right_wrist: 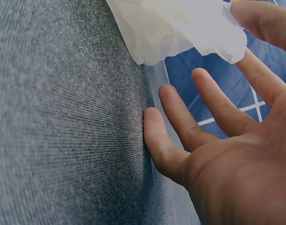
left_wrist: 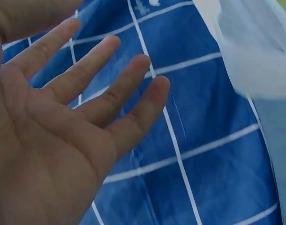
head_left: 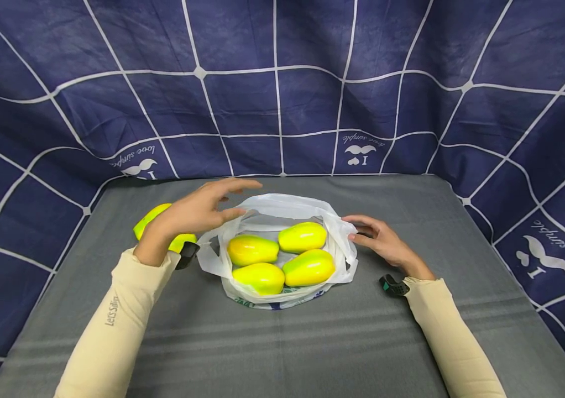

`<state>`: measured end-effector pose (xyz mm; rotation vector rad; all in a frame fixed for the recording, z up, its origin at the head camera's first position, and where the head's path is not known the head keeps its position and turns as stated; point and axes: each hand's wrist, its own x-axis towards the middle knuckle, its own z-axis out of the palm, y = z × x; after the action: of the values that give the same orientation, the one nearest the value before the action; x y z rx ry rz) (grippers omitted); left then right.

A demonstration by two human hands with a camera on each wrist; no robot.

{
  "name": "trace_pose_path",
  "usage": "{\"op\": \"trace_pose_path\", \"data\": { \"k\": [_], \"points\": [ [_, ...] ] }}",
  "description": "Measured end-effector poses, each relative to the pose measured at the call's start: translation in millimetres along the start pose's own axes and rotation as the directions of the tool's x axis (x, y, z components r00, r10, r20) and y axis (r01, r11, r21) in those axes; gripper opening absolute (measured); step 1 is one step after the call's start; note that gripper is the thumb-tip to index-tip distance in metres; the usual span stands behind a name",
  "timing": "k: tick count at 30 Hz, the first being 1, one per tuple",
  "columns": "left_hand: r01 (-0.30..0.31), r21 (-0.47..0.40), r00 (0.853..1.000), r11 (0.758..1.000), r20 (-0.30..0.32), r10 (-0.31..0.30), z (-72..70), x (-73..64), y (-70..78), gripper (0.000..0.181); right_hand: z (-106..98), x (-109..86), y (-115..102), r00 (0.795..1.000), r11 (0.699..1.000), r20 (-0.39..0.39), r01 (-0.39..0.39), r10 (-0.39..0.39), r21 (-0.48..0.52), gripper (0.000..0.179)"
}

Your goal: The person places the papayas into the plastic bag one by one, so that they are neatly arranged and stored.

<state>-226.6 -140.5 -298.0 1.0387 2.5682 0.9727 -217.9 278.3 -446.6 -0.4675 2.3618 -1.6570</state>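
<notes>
A white plastic bag (head_left: 289,205) sits with its mouth spread wide. Inside it lie several glossy yellow-green oval fruits (head_left: 309,267), like papayas or mangoes. My left hand (head_left: 200,207) is raised over the bag's left rim with fingers extended; the left wrist view shows the palm (left_wrist: 49,145) bare and the fingers spread. At the bag's right edge, my right hand (head_left: 379,240) touches the plastic with thumb and index finger. In the right wrist view, that index fingertip passes behind the bag (right_wrist: 180,33), and the other fingers (right_wrist: 211,98) stay extended.
More yellow-green fruit (head_left: 149,220) shows beside the left wrist, partly hidden by the hand. Grey cloth (head_left: 282,354) covers the table. A navy curtain with white grid lines (head_left: 242,105) hangs behind the table and along both sides.
</notes>
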Motion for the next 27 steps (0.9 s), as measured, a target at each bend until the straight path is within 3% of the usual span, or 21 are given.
{"op": "trace_pose_path", "data": {
  "k": [7,14,19,27],
  "points": [
    [0.063,0.023,0.998,0.998,0.020,-0.064,-22.0,-29.8,-23.4,0.049,-0.1,0.0,0.6,1.000,1.000,-0.002,0.006,-0.006,-0.009,0.049],
    [0.119,-0.003,0.993,0.993,-0.004,-0.119,-39.8,-62.6,-55.2,0.050,-0.6,-0.6,0.6,1.000,1.000,-0.005,0.008,-0.009,-0.008,0.049],
    [0.189,-0.017,0.982,0.982,0.018,-0.188,-45.7,-83.3,-79.3,0.050,-0.5,-0.4,-0.4,1.000,1.000,-0.003,0.011,-0.011,-0.006,0.049],
    [0.291,-0.079,0.955,0.954,0.078,-0.285,-45.0,-102.2,-108.4,0.052,-0.5,-0.7,0.0,1.000,1.000,-0.004,0.006,-0.006,-0.010,0.049]
  ]
}}
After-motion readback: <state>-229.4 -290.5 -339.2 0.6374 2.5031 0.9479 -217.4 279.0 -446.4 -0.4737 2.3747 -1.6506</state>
